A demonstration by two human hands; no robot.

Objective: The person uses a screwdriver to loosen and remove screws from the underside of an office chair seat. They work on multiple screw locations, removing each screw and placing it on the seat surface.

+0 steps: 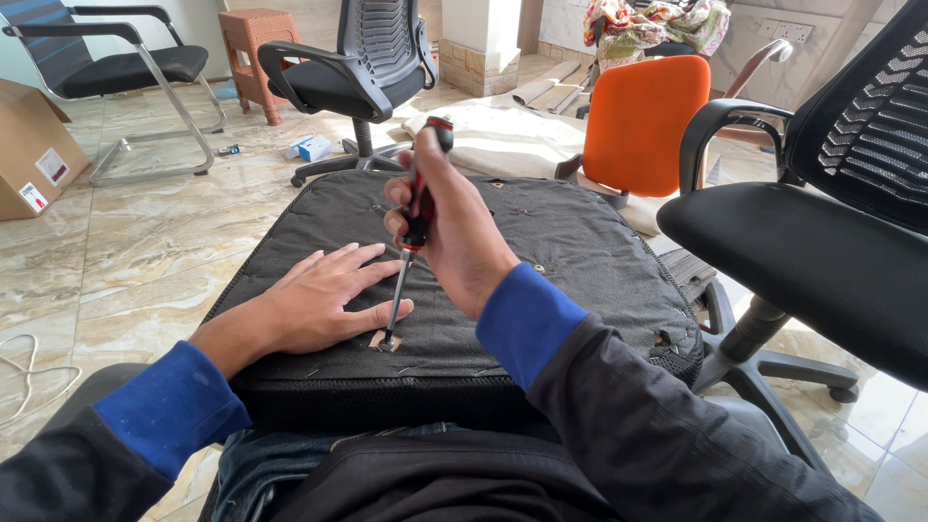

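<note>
A black fabric-covered chair seat (570, 261) lies underside up across my lap. My right hand (454, 227) grips a red-and-black screwdriver (418, 208) held nearly upright, its metal tip set in a small torn hole in the fabric near the seat's front edge. My left hand (324, 295) lies flat on the seat with fingers spread, its thumb right beside the screwdriver tip. Other small holes show further back on the seat.
A black mesh office chair (812, 232) stands close on my right, an orange chair (638, 121) behind the seat, another black chair (362, 68) ahead. A cardboard box (29, 150) sits at far left on the marble floor, beside a cantilever chair (116, 68).
</note>
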